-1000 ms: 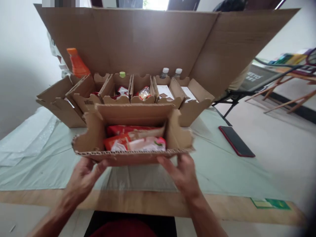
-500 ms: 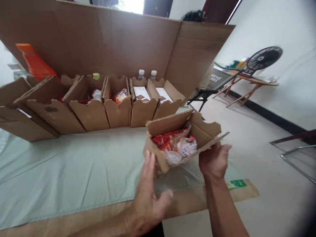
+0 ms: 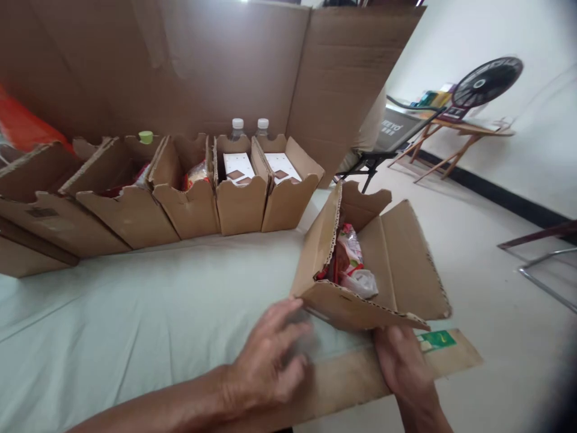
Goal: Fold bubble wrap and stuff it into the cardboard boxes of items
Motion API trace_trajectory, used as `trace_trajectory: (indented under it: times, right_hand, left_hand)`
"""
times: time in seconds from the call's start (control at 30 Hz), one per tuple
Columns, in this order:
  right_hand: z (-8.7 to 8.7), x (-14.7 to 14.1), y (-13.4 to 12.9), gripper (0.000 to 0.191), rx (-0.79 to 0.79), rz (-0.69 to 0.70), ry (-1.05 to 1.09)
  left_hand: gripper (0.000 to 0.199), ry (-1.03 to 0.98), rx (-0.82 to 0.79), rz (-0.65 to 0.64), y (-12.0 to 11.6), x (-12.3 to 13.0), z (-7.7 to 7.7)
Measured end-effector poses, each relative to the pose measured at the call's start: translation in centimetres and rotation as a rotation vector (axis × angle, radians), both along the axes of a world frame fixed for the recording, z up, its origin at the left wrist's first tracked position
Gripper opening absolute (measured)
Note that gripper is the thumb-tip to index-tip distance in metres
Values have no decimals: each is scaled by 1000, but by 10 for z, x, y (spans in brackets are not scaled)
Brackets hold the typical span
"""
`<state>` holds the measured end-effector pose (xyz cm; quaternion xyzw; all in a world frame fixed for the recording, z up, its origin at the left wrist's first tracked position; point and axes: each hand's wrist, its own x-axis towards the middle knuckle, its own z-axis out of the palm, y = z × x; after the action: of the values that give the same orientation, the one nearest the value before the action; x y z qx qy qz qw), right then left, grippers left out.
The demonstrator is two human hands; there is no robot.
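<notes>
An open cardboard box (image 3: 333, 300) stands at the right end of the cloth-covered table, turned at an angle. Inside it lie red and pink plastic packets (image 3: 351, 249) and a whitish bag (image 3: 362, 282). My left hand (image 3: 274, 355) is at the box's near left corner, fingers apart and slightly blurred, holding nothing. Close against the near face, under its right part, is my right hand (image 3: 401, 358); its fingertips are hidden by the box, so its grip does not show.
Several cardboard bins (image 3: 241, 207) stand in a row along the back, some holding packets or white boxes (image 3: 238, 167). Two white-capped bottles (image 3: 237, 128) and a tall cardboard screen (image 3: 234, 66) are behind them. A fan (image 3: 489, 81) stands at the right.
The box has turned and now rests further right, its long side pointing away. My right hand has moved from its right side to its near face. The view has shifted.
</notes>
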<state>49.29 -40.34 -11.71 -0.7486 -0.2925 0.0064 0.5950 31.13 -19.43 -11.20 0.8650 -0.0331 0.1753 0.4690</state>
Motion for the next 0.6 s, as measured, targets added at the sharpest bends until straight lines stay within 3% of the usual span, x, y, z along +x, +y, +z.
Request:
trace_trajectory:
  times: [0.1, 0.2, 0.4, 0.6]
  right_hand:
    - [-7, -11, -2, 48, -133, -57, 34]
    - [-1, -6, 11, 36, -329, -69, 63]
    - [8, 44, 36, 50, -108, -141, 80]
    - [7, 108, 67, 50, -107, -62, 0]
  left_hand:
    - [51, -39, 231, 198, 25, 0, -13]
    - [47, 56, 399, 201, 31, 2, -16]
    - [48, 174, 499, 103, 22, 4, -6]
    - [49, 185, 501, 103, 25, 4, -5]
